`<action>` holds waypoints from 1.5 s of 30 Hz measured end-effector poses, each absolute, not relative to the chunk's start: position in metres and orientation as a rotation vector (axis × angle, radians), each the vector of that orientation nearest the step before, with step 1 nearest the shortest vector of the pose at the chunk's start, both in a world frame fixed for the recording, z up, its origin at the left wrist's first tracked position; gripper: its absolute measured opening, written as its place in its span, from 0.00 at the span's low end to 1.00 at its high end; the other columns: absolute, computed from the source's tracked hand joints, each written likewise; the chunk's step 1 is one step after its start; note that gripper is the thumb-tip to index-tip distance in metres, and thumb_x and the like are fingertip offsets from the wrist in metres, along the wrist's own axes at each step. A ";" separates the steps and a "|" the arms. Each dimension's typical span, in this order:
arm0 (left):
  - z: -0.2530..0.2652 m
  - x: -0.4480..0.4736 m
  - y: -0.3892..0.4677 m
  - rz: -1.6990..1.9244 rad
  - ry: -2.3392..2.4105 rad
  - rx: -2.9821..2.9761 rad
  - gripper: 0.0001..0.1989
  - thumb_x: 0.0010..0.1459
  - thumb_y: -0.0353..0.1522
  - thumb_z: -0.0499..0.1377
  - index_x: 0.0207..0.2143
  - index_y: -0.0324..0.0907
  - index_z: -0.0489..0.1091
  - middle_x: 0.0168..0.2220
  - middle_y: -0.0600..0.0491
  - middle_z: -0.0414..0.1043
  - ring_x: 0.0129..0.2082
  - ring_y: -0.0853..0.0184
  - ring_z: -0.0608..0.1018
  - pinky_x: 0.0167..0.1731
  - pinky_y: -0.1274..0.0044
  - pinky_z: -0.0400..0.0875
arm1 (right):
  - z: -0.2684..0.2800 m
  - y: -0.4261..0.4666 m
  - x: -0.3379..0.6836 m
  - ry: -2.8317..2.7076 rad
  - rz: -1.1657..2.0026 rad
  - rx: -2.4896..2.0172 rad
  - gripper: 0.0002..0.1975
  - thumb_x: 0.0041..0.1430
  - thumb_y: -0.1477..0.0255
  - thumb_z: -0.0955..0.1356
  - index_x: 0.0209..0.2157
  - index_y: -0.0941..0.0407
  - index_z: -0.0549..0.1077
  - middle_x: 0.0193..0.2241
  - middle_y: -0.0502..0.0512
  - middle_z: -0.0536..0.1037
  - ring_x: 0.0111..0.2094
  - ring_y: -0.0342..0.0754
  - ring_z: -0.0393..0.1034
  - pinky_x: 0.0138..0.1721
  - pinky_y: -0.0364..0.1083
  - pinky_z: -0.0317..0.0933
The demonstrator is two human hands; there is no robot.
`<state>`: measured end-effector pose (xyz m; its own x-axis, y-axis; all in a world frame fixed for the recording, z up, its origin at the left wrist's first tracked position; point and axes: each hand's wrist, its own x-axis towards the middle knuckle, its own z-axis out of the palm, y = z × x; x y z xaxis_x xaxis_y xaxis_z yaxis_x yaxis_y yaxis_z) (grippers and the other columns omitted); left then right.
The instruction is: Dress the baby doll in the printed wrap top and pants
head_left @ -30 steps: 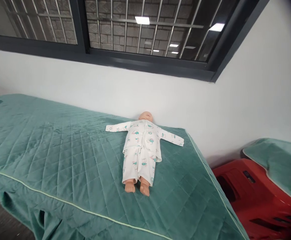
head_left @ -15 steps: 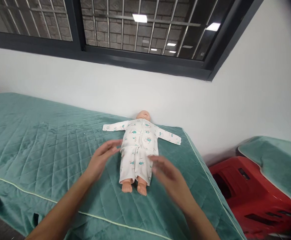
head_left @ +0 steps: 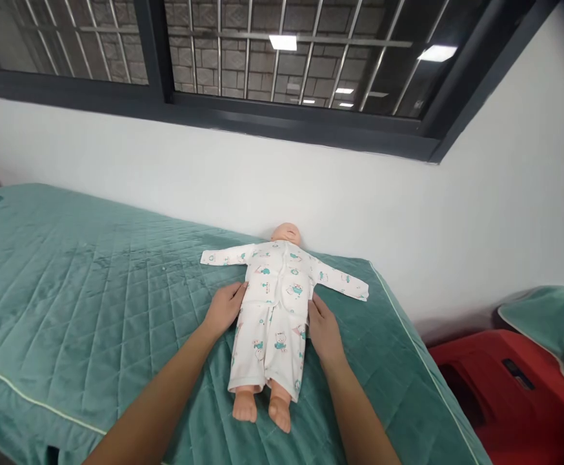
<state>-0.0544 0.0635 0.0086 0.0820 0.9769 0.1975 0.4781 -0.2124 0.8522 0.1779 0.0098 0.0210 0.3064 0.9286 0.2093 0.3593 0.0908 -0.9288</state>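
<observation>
A baby doll (head_left: 286,232) lies on its back, arms spread, in a white long-sleeved shirt (head_left: 278,274) and matching trousers (head_left: 268,352), both printed with small green and pink figures. Its bare feet (head_left: 262,410) point towards me. My left hand (head_left: 226,309) is at the left edge of the shirt near the waist, fingers closed on the cloth. On the opposite side, my right hand (head_left: 324,328) has its fingers closed at the shirt's right edge, just above the trousers. The fingertips of both hands are partly hidden against the cloth.
The doll lies on a bed with a green quilted cover (head_left: 131,290), against a white wall (head_left: 204,171). Above is a dark-framed window (head_left: 282,123) with metal bars. To the right stands a red plastic object (head_left: 519,387), partly under green cloth (head_left: 553,323).
Both hands have moved in from beside the doll to the shirt's sides, and their fingers have closed there. The view has shifted slightly; the doll lies in the same pose.
</observation>
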 end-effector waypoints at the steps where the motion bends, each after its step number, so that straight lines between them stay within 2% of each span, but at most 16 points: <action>1: 0.009 -0.054 0.062 1.056 1.449 1.762 0.24 0.64 0.47 0.46 0.25 0.41 0.66 0.25 0.54 0.71 0.29 0.65 0.71 0.33 0.74 0.64 | 0.024 0.007 0.176 -1.269 0.663 -1.491 0.22 0.61 0.61 0.62 0.52 0.55 0.75 0.53 0.58 0.77 0.58 0.59 0.66 0.61 0.59 0.55; 6: 0.012 -0.056 0.053 1.053 1.415 1.801 0.24 0.63 0.50 0.46 0.24 0.42 0.60 0.23 0.57 0.66 0.27 0.67 0.68 0.30 0.75 0.59 | 0.026 0.004 0.172 -1.315 0.745 -1.402 0.27 0.54 0.72 0.63 0.57 0.53 0.71 0.54 0.54 0.76 0.57 0.55 0.68 0.61 0.56 0.57; 12: 0.016 -0.058 0.032 1.009 1.488 1.943 0.18 0.62 0.48 0.51 0.31 0.43 0.64 0.27 0.57 0.69 0.28 0.66 0.71 0.31 0.75 0.62 | 0.019 0.004 0.172 -1.315 0.765 -1.306 0.32 0.49 0.76 0.64 0.58 0.54 0.69 0.58 0.55 0.72 0.61 0.54 0.63 0.64 0.56 0.53; 14: 0.017 -0.059 0.025 1.087 1.463 2.021 0.14 0.62 0.45 0.54 0.35 0.44 0.65 0.31 0.55 0.71 0.31 0.66 0.73 0.34 0.74 0.66 | 0.017 0.002 0.174 -1.331 0.750 -1.301 0.33 0.48 0.77 0.63 0.59 0.54 0.68 0.58 0.55 0.72 0.61 0.54 0.63 0.64 0.57 0.52; 17: 0.017 -0.061 0.018 1.297 1.329 2.222 0.11 0.62 0.37 0.55 0.45 0.43 0.67 0.43 0.49 0.71 0.43 0.63 0.74 0.44 0.71 0.69 | 0.015 -0.005 0.175 -1.334 0.608 -1.403 0.34 0.46 0.77 0.63 0.58 0.57 0.68 0.61 0.61 0.68 0.63 0.59 0.59 0.64 0.61 0.51; 19: 0.015 -0.061 0.017 1.379 1.279 2.352 0.12 0.63 0.34 0.54 0.49 0.43 0.67 0.47 0.47 0.70 0.47 0.62 0.73 0.48 0.69 0.69 | 0.016 -0.013 0.174 -1.349 0.441 -1.460 0.32 0.47 0.77 0.64 0.57 0.57 0.69 0.64 0.63 0.61 0.65 0.61 0.54 0.64 0.63 0.50; 21: 0.013 -0.061 0.018 1.411 1.286 2.451 0.11 0.65 0.33 0.53 0.48 0.43 0.69 0.45 0.47 0.71 0.46 0.62 0.73 0.47 0.69 0.69 | 0.018 -0.023 0.170 -1.414 0.303 -1.423 0.28 0.51 0.78 0.63 0.56 0.56 0.70 0.65 0.62 0.59 0.65 0.59 0.54 0.65 0.62 0.50; 24: 0.010 -0.060 0.022 1.457 1.305 2.532 0.11 0.66 0.32 0.52 0.49 0.43 0.69 0.44 0.47 0.72 0.45 0.62 0.74 0.45 0.69 0.70 | 0.022 -0.036 0.160 -1.575 0.167 -1.307 0.19 0.59 0.75 0.64 0.52 0.53 0.72 0.59 0.59 0.66 0.60 0.55 0.60 0.62 0.59 0.55; 28: 0.008 -0.059 0.024 1.455 1.284 2.585 0.16 0.66 0.33 0.53 0.54 0.43 0.66 0.48 0.46 0.72 0.48 0.60 0.74 0.48 0.68 0.71 | 0.028 -0.038 0.146 -1.683 0.014 -1.315 0.13 0.61 0.72 0.67 0.48 0.52 0.73 0.50 0.58 0.71 0.52 0.55 0.63 0.54 0.57 0.61; 33: 0.007 -0.058 0.025 1.425 1.261 2.672 0.13 0.65 0.30 0.52 0.51 0.44 0.69 0.48 0.46 0.72 0.47 0.60 0.73 0.47 0.67 0.70 | 0.029 -0.027 0.141 -1.661 -0.059 -1.359 0.11 0.62 0.72 0.66 0.45 0.52 0.75 0.42 0.57 0.73 0.45 0.54 0.64 0.49 0.55 0.62; 37: 0.010 -0.058 0.024 1.455 1.231 2.668 0.09 0.66 0.31 0.52 0.43 0.43 0.71 0.42 0.48 0.73 0.42 0.62 0.74 0.43 0.69 0.70 | 0.031 -0.022 0.144 -1.682 -0.065 -1.343 0.10 0.63 0.73 0.64 0.42 0.52 0.77 0.37 0.56 0.73 0.42 0.53 0.64 0.46 0.54 0.62; 45: 0.020 -0.058 0.016 1.357 1.136 2.624 0.08 0.65 0.29 0.50 0.38 0.41 0.69 0.37 0.48 0.71 0.38 0.62 0.71 0.40 0.69 0.68 | 0.039 -0.027 0.149 -1.719 0.129 -1.222 0.09 0.64 0.73 0.65 0.39 0.51 0.77 0.37 0.55 0.74 0.42 0.50 0.68 0.44 0.51 0.63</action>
<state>-0.0584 0.0158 0.0201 0.3750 0.5848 0.7194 0.6050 -0.7423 0.2881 0.1490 -0.0272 0.0389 -0.0090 0.7653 0.6436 0.6611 0.4875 -0.5704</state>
